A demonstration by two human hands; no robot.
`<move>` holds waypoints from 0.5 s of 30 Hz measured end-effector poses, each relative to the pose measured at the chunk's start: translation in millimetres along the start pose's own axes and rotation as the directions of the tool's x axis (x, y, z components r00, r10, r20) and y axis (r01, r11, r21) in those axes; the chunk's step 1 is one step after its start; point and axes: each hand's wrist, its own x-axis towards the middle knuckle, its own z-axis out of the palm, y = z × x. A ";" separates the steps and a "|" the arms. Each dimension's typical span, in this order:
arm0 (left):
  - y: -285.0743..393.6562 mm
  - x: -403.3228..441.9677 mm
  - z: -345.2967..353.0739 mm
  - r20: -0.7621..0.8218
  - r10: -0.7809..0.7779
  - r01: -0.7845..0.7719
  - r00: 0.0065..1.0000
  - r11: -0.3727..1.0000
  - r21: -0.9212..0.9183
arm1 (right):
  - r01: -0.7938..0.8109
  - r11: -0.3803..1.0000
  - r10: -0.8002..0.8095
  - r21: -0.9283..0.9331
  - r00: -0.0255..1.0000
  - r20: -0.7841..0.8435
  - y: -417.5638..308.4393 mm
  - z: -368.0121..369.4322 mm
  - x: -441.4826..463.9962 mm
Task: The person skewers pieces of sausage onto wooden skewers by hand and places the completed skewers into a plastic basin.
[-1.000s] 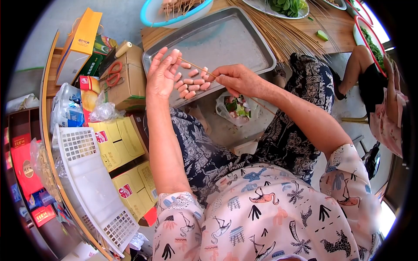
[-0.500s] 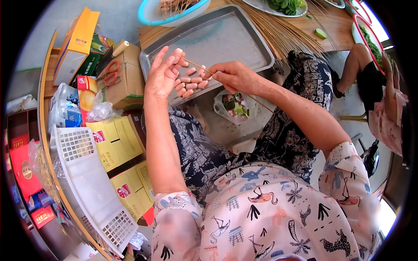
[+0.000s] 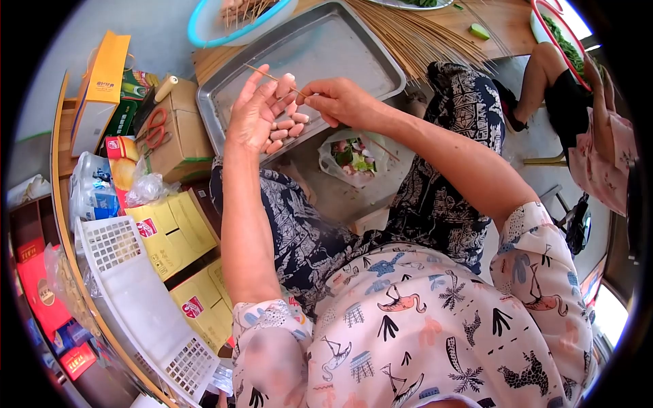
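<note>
A thin wooden skewer (image 3: 266, 73) runs across my left hand (image 3: 253, 115), its tip sticking out past the fingers on the upper left. Sausage pieces sit at the raised fingers of that hand, around the skewer. My right hand (image 3: 340, 102) pinches the skewer farther back, and its tail shows below the wrist. Several short pink sausage pieces (image 3: 282, 129) lie in the near corner of a grey metal tray (image 3: 320, 35), under and beside my left hand. Which piece the skewer pierces is partly hidden by the fingers.
Many loose skewers (image 3: 408, 37) lie right of the tray. A blue-rimmed bowl (image 3: 238, 35) holds skewered food. Below the tray hangs a bag of scraps (image 3: 354, 158). Scissors (image 3: 156, 128) rest on a carton (image 3: 182, 132) at left. Another person (image 3: 544, 88) sits at right beside a red-rimmed basin (image 3: 561, 44).
The view has shifted, so the scene sits farther left and up. The skewer tip now extends beyond my left fingers, and my right hand is closer to my left.
</note>
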 end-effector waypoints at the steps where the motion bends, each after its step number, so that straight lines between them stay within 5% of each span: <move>1: -1.4 0.8 0.9 0.000 -0.002 0.002 1.000 1.000 0.000 | 0.010 1.000 -0.010 -0.003 1.000 -0.018 1.0 0.0 -0.3; 9: -4.6 7.5 -1.1 -0.077 0.158 -0.136 0.985 0.963 0.233 | 0.057 0.994 -0.061 -0.093 0.997 -0.038 -6.4 -4.4 -7.4; 13: -2.3 6.7 2.7 -0.158 0.141 -0.096 0.977 0.960 0.263 | 0.046 0.997 -0.049 -0.060 0.997 -0.055 -4.4 -6.1 -7.2; 15: -3.3 10.7 -0.5 -0.292 0.163 0.002 0.942 0.870 0.493 | 0.043 0.997 -0.048 -0.059 0.996 -0.072 0.1 -7.5 -6.0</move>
